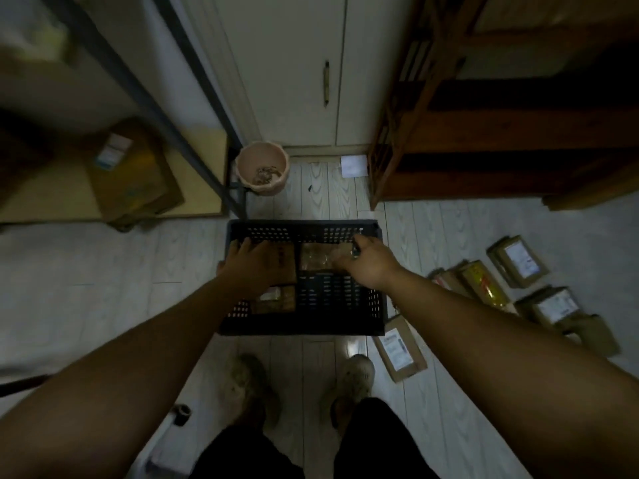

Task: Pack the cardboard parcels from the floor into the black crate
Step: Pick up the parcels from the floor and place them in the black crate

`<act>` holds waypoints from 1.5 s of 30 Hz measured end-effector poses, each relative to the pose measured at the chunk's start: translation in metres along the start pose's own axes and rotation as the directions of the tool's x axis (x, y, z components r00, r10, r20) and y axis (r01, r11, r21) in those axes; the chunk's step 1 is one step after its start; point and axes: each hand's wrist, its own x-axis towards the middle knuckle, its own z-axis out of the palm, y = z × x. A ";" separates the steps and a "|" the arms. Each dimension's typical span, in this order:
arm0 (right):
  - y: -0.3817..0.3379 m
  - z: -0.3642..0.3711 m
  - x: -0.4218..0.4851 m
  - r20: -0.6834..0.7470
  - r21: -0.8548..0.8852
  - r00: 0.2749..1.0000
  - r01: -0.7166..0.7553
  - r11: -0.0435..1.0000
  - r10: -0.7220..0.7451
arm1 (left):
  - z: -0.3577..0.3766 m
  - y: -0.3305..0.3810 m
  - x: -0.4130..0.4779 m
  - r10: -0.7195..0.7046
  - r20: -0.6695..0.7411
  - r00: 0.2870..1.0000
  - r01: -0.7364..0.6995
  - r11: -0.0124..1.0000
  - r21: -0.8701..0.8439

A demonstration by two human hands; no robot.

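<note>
The black crate (304,327) stands on the floor just ahead of my feet. Inside it lie a cardboard parcel (286,261) at the far left, a tape-wrapped parcel (316,259) at the far right and a smaller parcel (276,299) at the near left. My left hand (250,264) rests flat with straight fingers on the far left parcel. My right hand (368,262) reaches into the crate, and its fingers curl round the edge of the tape-wrapped parcel. Several more parcels lie on the floor to the right, one (400,347) beside the crate and others (518,261) further off.
A pink pot (261,167) stands beyond the crate by a white cupboard door (294,63). A dark wooden shelf unit (484,150) fills the back right. A metal rack with a large cardboard box (135,174) is at the left. My two shoes (352,378) are just behind the crate.
</note>
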 end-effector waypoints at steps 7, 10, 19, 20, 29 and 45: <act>-0.036 -0.047 -0.126 -0.091 -0.146 0.987 0.118 0.982 -0.132 | -0.052 0.008 -0.128 -0.033 -0.164 0.986 0.018 0.995 -0.094; -0.038 -0.051 -0.175 -0.175 -0.239 0.973 0.108 0.965 -0.152 | -0.057 0.017 -0.178 -0.029 -0.238 0.971 0.004 0.994 -0.105; -0.002 -0.036 -0.351 -0.359 -0.389 0.912 0.048 0.920 -0.199 | -0.053 0.039 -0.318 0.187 -0.360 0.914 -0.222 0.973 -0.058; 0.002 -0.038 -0.371 -0.370 -0.416 0.906 0.037 0.909 -0.206 | -0.053 0.048 -0.333 0.215 -0.366 0.905 -0.245 0.969 -0.037; 0.088 -0.092 -0.498 -0.509 -0.490 0.836 -0.088 0.867 -0.204 | -0.033 0.183 -0.424 0.427 -0.408 0.807 -0.471 0.882 -0.006; 0.412 -0.209 -0.643 -0.587 -0.329 0.803 -0.350 0.877 0.101 | 0.129 0.517 -0.473 0.614 -0.119 0.780 -0.622 0.782 -0.045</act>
